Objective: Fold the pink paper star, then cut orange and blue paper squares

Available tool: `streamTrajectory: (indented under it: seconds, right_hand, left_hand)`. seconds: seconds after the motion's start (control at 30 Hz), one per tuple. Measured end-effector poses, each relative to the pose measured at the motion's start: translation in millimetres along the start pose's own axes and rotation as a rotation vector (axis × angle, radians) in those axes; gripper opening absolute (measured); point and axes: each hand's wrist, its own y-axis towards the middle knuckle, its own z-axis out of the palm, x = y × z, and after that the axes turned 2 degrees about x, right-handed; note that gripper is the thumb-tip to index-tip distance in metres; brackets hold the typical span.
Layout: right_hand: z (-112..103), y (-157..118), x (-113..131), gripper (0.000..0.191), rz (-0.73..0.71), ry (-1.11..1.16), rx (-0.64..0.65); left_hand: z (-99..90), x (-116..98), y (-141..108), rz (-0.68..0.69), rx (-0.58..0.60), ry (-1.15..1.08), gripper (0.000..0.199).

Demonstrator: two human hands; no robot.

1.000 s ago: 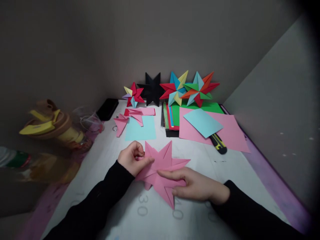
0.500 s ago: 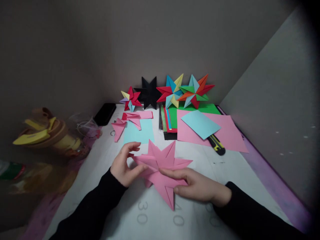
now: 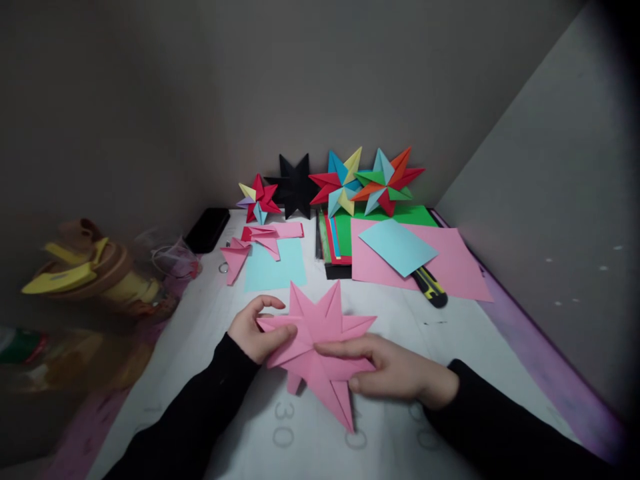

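Note:
A pink folded paper star (image 3: 320, 327) with several points is held up just above the white table sheet. My left hand (image 3: 260, 331) grips its left point, thumb on the front face and fingers curled behind. From the right, my right hand (image 3: 400, 370) holds the right-hand point; its index finger lies across the front with the tip at the star's centre, and the thumb presses near the lower point. Small folded pink pieces (image 3: 235, 257) lie beyond my left hand, beside a light blue paper square (image 3: 275, 265).
Finished paper stars, one black (image 3: 295, 185) and several multicoloured, lean on the back wall. A paper stack (image 3: 400, 215), pink sheet (image 3: 465, 267), light blue sheet (image 3: 399, 248) and yellow-black cutter (image 3: 431, 288) lie at right. A phone (image 3: 207, 229) and cluttered containers (image 3: 120, 273) stand left.
The star has turned slightly and its lower point has swung right and down. My left hand's thumb has closed onto the left point. The right index fingertip stays at the centre.

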Motion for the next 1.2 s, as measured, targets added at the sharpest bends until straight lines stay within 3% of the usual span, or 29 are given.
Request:
streamTrajectory:
  seconds: [0.23,0.47,0.83,0.9,0.97,1.07,1.13,1.2]
  right_hand:
    - [0.9,2.4,-11.8,0.040,-0.041,0.303,-0.149]
    - [-1.8,1.3,-2.0,0.049,-0.043,0.135,0.068]
    - [-4.3,0.4,3.0,0.058,-0.034,-0.028,0.093]
    - [-4.3,0.9,3.1,0.058,-0.042,-0.047,0.077]
    - [-4.5,1.1,1.9,0.059,-0.036,-0.066,0.066]
    - [-4.4,1.1,-0.5,0.059,-0.012,-0.087,0.043]
    - [-3.7,1.0,-0.7,0.059,-0.007,-0.102,0.035]
    - [-2.8,1.1,0.8,0.058,-0.018,-0.102,0.039]
  left_hand:
    - [1.8,-0.5,-1.0,-0.006,-0.048,-0.035,0.037]
    - [5.1,-3.3,-5.4,0.027,-0.035,0.039,0.031]
    - [2.3,-0.1,-5.8,0.086,-0.012,0.078,0.030]
    - [-1.5,2.0,-4.6,0.173,-0.020,0.084,0.039]
    - [-7.8,2.6,-3.2,0.361,-0.052,0.163,0.043]
    - [-18.5,1.0,-1.3,0.663,-0.058,0.416,0.028]
    - [-23.3,-0.3,-0.3,0.746,-0.024,0.558,0.018]
    - [-25.1,-0.7,0.5,0.744,0.000,0.620,0.015]
